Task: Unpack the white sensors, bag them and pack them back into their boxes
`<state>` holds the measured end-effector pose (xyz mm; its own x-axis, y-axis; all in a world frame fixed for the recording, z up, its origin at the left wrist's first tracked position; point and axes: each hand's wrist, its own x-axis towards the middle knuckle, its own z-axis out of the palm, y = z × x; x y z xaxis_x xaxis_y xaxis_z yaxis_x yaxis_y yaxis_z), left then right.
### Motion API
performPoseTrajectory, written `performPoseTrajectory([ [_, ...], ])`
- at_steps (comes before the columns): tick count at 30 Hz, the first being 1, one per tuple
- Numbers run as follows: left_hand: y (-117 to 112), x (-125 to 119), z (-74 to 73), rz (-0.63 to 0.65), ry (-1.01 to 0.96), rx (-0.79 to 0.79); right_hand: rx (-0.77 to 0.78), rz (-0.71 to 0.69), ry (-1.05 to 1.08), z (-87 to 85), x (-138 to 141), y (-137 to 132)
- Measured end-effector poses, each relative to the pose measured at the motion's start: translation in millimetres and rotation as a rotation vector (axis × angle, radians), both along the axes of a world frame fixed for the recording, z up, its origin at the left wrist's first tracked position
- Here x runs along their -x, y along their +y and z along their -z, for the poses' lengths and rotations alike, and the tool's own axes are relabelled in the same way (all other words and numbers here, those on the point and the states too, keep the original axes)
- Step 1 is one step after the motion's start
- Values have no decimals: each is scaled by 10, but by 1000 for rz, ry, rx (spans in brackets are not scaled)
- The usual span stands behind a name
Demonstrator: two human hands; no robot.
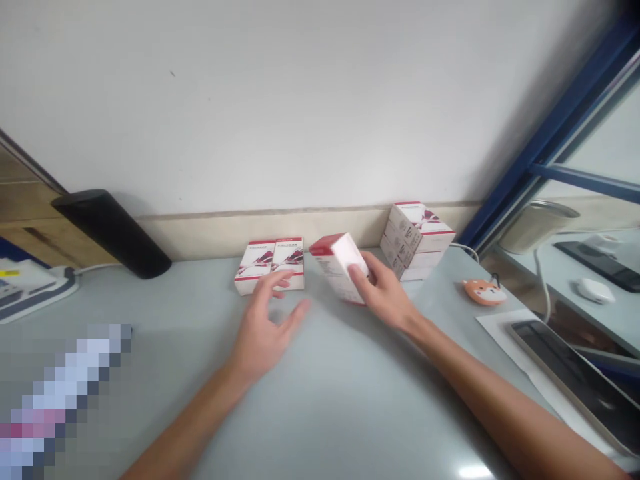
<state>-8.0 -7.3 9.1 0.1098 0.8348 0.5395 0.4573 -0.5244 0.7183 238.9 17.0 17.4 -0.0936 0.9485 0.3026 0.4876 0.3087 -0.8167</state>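
My right hand (383, 288) grips a tilted red-and-white carton (336, 270); my left hand (263, 333) hangs spread near two similar cartons (277, 260).

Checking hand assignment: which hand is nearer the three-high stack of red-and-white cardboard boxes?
Right. Right hand: just left and in front of the stack. Left hand: much farther left.

Pale grey table (320, 420): two adjacent boxes (270, 259), box stack (417, 241), black cylinder (115, 233), orange case (483, 292), white sheet (501, 331).
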Motion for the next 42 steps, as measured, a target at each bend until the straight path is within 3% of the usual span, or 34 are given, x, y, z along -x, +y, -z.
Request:
performPoseTrajectory([
  [3,-67,-69,16,248,-209,290,75,-303,235,-74,167,-175],
  [5,-117,-120,29,324,-265,397,36,-386,270,-95,246,-275],
  [11,-200,-190,25,57,-140,400,-281,-246,162,-21,279,-361],
  [14,-213,-193,-24,-4,-69,333,-294,-219,235,61,272,-348],
  [19,-226,-170,-15,72,-130,383,-178,-218,365,126,288,-342],
  [26,-231,-116,71,65,-78,249,-146,-202,501,146,322,-367],
  [33,-255,-102,-13,73,-126,368,-124,-158,533,134,349,-384],
  [42,-222,-57,-110,53,60,215,-84,-105,533,116,396,-405],
])
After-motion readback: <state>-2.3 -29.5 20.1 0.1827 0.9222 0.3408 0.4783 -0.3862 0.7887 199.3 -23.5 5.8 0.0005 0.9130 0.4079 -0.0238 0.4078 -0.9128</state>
